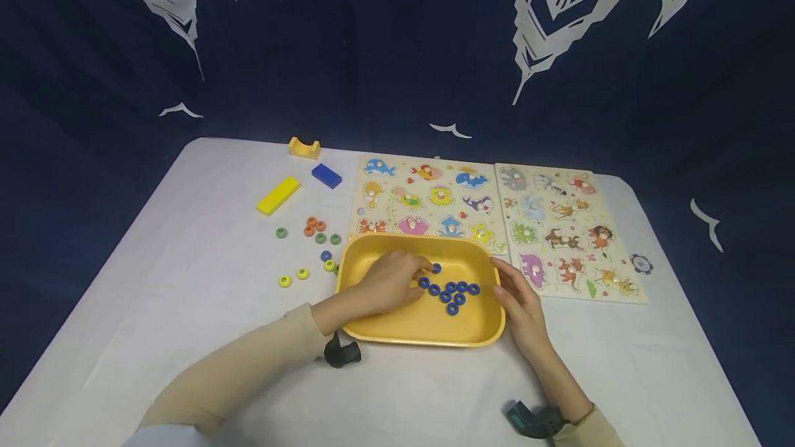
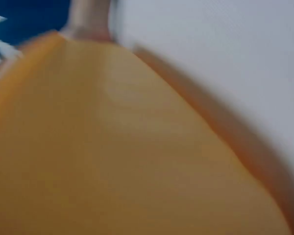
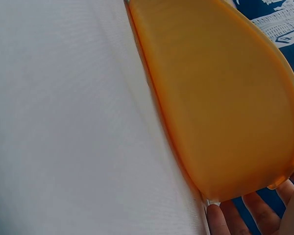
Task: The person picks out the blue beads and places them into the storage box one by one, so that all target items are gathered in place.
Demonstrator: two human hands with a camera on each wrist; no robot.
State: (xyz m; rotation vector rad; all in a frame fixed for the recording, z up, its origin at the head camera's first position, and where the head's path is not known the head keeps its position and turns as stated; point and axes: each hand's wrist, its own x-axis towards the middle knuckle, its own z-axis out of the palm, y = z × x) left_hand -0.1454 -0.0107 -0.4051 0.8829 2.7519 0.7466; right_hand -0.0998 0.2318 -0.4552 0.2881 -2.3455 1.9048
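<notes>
A yellow tray (image 1: 404,333) stands on the white table with several blue ring-shaped beads (image 1: 452,299) in its right half. My left hand (image 1: 388,285) reaches over its left side into the tray. Its fingertips are right at one blue bead (image 1: 437,268), and the thumb lies apart from them, close to another bead. At the right end, my right hand (image 1: 524,305) grips the tray, thumb at the rim. In the right wrist view, fingers (image 3: 257,210) of that hand lie along the tray's outer wall. The left wrist view is blurred and mostly filled by the tray's wall.
Left of the tray lie loose orange beads (image 1: 312,221), green beads (image 1: 319,238), yellow beads (image 1: 303,273) and a blue bead (image 1: 326,255). Behind are a yellow block (image 1: 278,196), blue block (image 1: 326,176) and notched block (image 1: 304,149). Two animal puzzle boards (image 1: 422,188) lie behind and right.
</notes>
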